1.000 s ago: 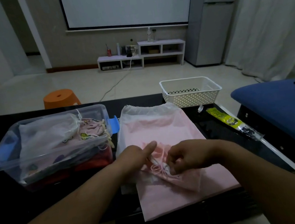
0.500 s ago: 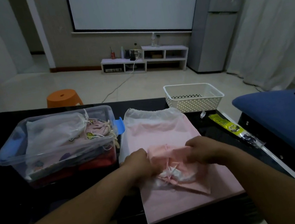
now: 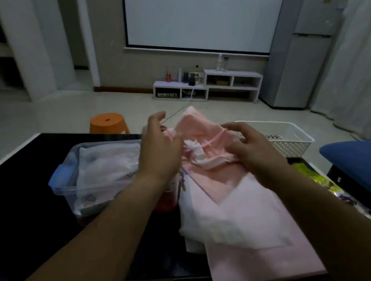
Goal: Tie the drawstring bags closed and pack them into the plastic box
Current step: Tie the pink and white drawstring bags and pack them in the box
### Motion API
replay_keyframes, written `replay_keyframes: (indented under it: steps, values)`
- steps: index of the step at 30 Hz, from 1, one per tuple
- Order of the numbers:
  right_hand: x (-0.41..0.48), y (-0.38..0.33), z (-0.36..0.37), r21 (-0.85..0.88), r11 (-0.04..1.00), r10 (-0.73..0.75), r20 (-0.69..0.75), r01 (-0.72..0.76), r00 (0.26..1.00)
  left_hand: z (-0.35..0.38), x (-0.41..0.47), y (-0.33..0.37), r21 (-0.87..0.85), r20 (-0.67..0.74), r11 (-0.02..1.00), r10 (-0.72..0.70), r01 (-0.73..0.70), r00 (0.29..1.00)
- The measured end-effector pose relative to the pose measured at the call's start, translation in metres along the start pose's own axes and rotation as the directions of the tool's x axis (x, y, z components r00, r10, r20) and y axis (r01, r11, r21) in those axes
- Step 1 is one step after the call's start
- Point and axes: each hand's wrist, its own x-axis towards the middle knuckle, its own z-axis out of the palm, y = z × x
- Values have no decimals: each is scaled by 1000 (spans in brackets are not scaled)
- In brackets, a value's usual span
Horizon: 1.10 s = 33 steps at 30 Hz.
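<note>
Between the 2 hands, a pink bag (image 3: 202,127) hangs raised; the left hand (image 3: 159,149) grips its edge and the right hand (image 3: 251,146) pinches its gathered neck. Left of the grip sits the plastic box (image 3: 64,185).

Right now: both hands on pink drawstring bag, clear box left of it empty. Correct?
No: head view shows the clear box holds bags, a white bag on top. Rest stands: left hand and right hand on the pink drawstring bag.

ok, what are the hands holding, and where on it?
Pink bag: right hand grips the fabric beside the gathered neck; left hand seems to pinch its cord at the neck.
</note>
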Motion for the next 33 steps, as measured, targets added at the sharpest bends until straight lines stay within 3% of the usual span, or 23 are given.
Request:
replay_keyframes:
  steps: [2, 5, 8, 11, 14, 15, 17, 19, 22, 26, 30, 33]
  values:
    - [16, -13, 35, -48, 998, -44, 32, 46, 999, -29, 17, -14, 181, -125, 983, 33, -10, 992]
    - [44, -29, 77, -251, 961, -71, 189, 118, 979, -73, 30, -28, 425, -257, 895, 261, -134, 930]
    - [78, -42, 110, -450, 864, -70, 339, 227, 938, -101, 41, -46, 544, -3, 780, 371, -310, 929]
    - [102, -43, 137, -639, 666, -88, 444, 384, 892, -113, 42, -64, 594, 339, 745, 111, -304, 934]
    - [107, -27, 157, -867, 199, -257, 403, 456, 878, -117, 40, -74, 628, 453, 758, -171, -177, 875]
    - [101, -24, 161, -891, 159, -314, 362, 424, 878, -115, 41, -77, 638, 460, 755, -213, -154, 862]
    - [92, -22, 164, -893, 242, -306, 301, 379, 903, -112, 46, -80, 636, 468, 759, -237, -138, 852]
    - [87, -20, 165, -855, 369, -107, 351, 365, 930, -110, 54, -86, 628, 493, 766, -256, -137, 831]
    - [75, -17, 166, -752, 514, 129, 542, 412, 830, -104, 61, -93, 671, 489, 733, -323, -112, 810]
    - [78, 0, 179, -731, 491, 194, 621, 473, 759, -99, 64, -95, 754, 471, 643, -383, -137, 795]
    - [85, -4, 185, -695, 616, 264, 626, 371, 734, -100, 71, -97, 771, 514, 623, -486, -133, 707]
    - [87, -7, 186, -686, 639, 317, 647, 348, 693, -94, 86, -119, 807, 493, 578, -549, -120, 675]
